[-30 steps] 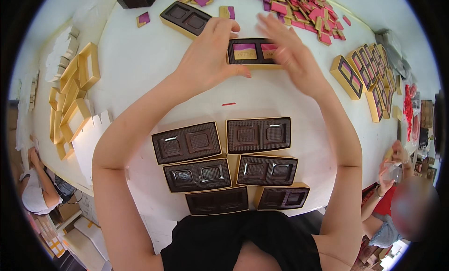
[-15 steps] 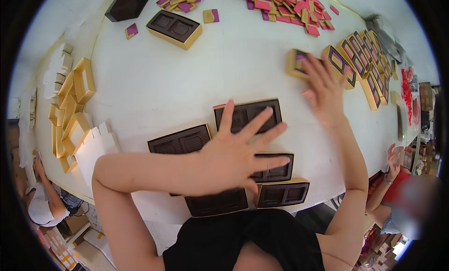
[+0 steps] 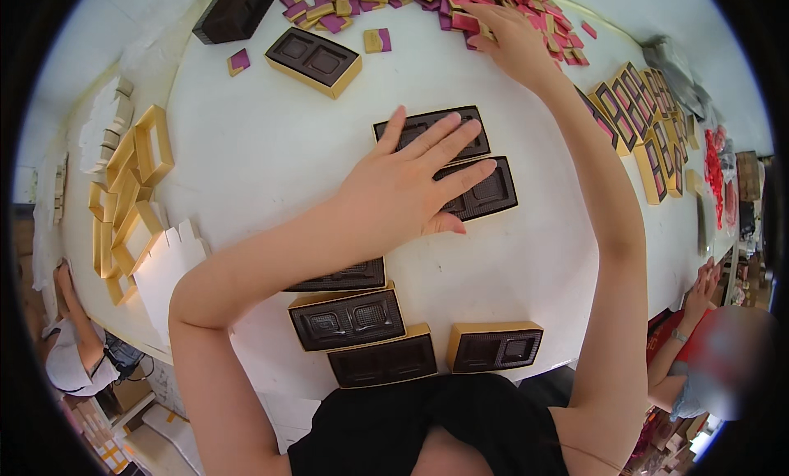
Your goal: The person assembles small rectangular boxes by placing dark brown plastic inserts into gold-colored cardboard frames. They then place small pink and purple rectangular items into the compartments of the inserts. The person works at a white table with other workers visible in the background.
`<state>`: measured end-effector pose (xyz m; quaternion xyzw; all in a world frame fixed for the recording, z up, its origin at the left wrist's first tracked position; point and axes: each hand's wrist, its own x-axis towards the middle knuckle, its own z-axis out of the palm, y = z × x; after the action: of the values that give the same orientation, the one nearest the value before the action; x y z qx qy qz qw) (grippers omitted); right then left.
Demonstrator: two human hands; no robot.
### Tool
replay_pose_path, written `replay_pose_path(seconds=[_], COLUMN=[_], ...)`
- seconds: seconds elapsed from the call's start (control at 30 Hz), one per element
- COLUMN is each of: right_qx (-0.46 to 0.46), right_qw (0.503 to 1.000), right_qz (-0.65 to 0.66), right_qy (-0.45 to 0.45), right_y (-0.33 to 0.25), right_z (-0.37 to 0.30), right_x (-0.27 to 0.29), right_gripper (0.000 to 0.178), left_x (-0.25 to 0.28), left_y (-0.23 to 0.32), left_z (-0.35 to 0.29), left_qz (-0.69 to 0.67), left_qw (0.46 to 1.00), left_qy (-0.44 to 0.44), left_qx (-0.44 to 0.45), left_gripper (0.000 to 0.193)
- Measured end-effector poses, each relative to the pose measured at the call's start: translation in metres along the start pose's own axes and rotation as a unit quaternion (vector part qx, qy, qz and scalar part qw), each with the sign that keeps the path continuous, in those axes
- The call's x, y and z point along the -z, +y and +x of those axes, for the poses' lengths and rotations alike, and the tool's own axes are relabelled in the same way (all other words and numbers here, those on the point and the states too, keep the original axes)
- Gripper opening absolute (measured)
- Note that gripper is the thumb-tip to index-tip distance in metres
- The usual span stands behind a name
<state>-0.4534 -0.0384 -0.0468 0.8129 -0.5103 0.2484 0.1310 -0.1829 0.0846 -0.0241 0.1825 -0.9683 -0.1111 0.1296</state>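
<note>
My left hand (image 3: 411,180) is spread flat, palm down, over two gold-edged boxes with dark brown two-compartment trays. Its fingers lie across the farther box (image 3: 472,114) and the nearer box (image 3: 493,201). My right hand (image 3: 518,49) stretches to the far side, at the pile of small pink wrapped squares (image 3: 567,45). Its thumb stands apart from the fingers, and I see nothing held in it. Near my body are more such boxes: a stack-like group (image 3: 345,320) partly under my left forearm, one in front of it (image 3: 382,361), and one to its right (image 3: 496,347).
Purple-and-gold squares (image 3: 333,12) lie at the far side beside a tray box (image 3: 312,61) and a dark tray stack (image 3: 236,14). Filled boxes (image 3: 649,135) stand in rows at right. Empty gold frames (image 3: 131,172) are piled at left. Other people sit at both sides.
My left hand has moved farther from my body, and two boxes have shifted away under it. My right hand has left the box at the right and reached the pink pile.
</note>
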Motion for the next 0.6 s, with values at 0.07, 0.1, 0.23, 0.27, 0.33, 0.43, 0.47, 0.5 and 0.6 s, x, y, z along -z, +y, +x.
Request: replay_pose_path(seconds=[0.07, 0.1, 0.23, 0.27, 0.33, 0.43, 0.47, 0.5, 0.6], right_qx=[-0.019, -0.019, -0.169, -0.217, -0.194, -0.161, -0.168, -0.124, -0.021], right_qw=[0.999, 0.999, 0.966, 0.934, 0.898, 0.870, 0.873, 0.925, 0.978], right_qz=[0.000, 0.000, 0.195, 0.284, 0.391, 0.447, 0.437, 0.337, 0.207], right_qy=[-0.028, -0.033, -0.030, -0.019, -0.052, -0.128, -0.137, -0.122, -0.020], right_y=[-0.002, 0.001, -0.012, -0.011, -0.019, -0.059, -0.067, -0.075, -0.090], right_z=[0.004, 0.004, -0.008, -0.014, -0.022, -0.032, -0.038, -0.043, -0.058], right_x=[-0.009, -0.008, 0.014, 0.019, 0.041, 0.074, 0.070, 0.067, 0.060], right_gripper=[0.033, 0.032, 0.022, 0.021, 0.019, 0.015, 0.013, 0.012, 0.017], left_x=[0.008, 0.010, 0.000, -0.001, -0.002, -0.003, -0.003, -0.004, -0.003], left_y=[0.008, 0.010, 0.004, 0.003, 0.000, -0.001, -0.002, -0.003, -0.004], left_z=[-0.003, -0.003, -0.005, -0.003, -0.001, -0.002, -0.001, 0.000, 0.002], left_qz=[0.042, 0.062, 0.033, 0.025, 0.006, -0.016, -0.015, -0.013, -0.005], left_qw=[0.999, 0.997, 0.997, 0.997, 0.996, 0.995, 0.995, 0.996, 0.997], left_qy=[-0.009, -0.014, -0.002, 0.013, 0.042, 0.059, 0.054, 0.050, 0.049], left_qx=[0.034, 0.049, 0.074, 0.075, 0.078, 0.085, 0.080, 0.076, 0.066], left_gripper=[0.071, 0.073, 0.076, 0.076, 0.075, 0.072, 0.072, 0.073, 0.073])
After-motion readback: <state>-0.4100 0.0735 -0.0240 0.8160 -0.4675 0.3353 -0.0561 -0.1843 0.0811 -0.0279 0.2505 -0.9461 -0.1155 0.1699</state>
